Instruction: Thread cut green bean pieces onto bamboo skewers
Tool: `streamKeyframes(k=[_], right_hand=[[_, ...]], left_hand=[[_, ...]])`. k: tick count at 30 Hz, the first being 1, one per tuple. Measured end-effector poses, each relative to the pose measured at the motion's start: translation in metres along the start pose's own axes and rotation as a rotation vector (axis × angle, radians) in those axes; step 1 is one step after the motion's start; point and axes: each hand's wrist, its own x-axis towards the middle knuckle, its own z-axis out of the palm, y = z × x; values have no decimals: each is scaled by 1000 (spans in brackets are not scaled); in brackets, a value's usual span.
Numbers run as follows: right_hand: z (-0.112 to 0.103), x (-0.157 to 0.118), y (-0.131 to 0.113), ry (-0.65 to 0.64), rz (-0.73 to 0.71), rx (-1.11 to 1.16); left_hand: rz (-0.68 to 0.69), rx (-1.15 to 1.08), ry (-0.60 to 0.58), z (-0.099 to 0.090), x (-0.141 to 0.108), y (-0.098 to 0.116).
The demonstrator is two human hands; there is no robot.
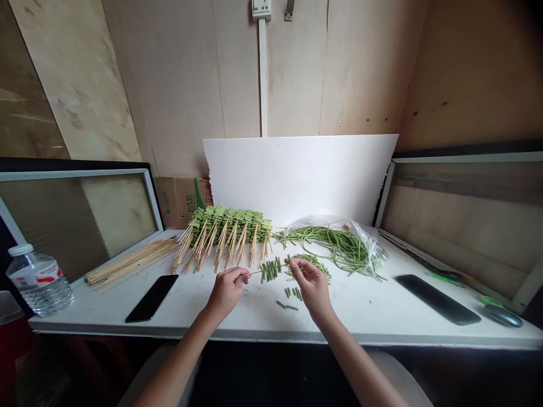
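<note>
My left hand (229, 287) is closed on the bare end of a thin wooden skewer (255, 272). Several short green bean pieces (270, 269) are threaded side by side along it. At the skewer's other end, the fingers of my right hand (311, 282) pinch a single green bean piece (289, 259). Cut bean pieces (323, 268) lie in a pile behind my right hand, partly hidden by it. A few loose pieces (287, 305) rest on the white table (254, 316) between my hands.
Behind my left hand, finished bean skewers (229, 226) are stacked, sticks toward me. Bare skewers (131, 261) and a phone (151, 298) lie left, near a water bottle (40, 280). Long beans (339, 243) spill from a plastic bag. A dark flat object (439, 299) and mouse (503, 315) are right.
</note>
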Motion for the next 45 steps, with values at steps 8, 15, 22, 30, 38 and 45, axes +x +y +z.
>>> streamKeyframes(k=[8,15,22,30,38,45], right_hand=[[2,0,0,-1,-42,-50],[9,-5,3,66,68,28],[17,-12,0,83,143,38],[13,-8,-6,74,125,0],[8,-3,5,50,-39,-195],[1,0,3,78,-31,-119]], left_hand=[[-34,-11,0,7,-4,-5],[68,112,132,4,-4,1],[263,153,198,4,-3,8],[166,141,198,7,-3,13],[57,123,176,9,-2,9],[-7,101,197,7,-1,6]])
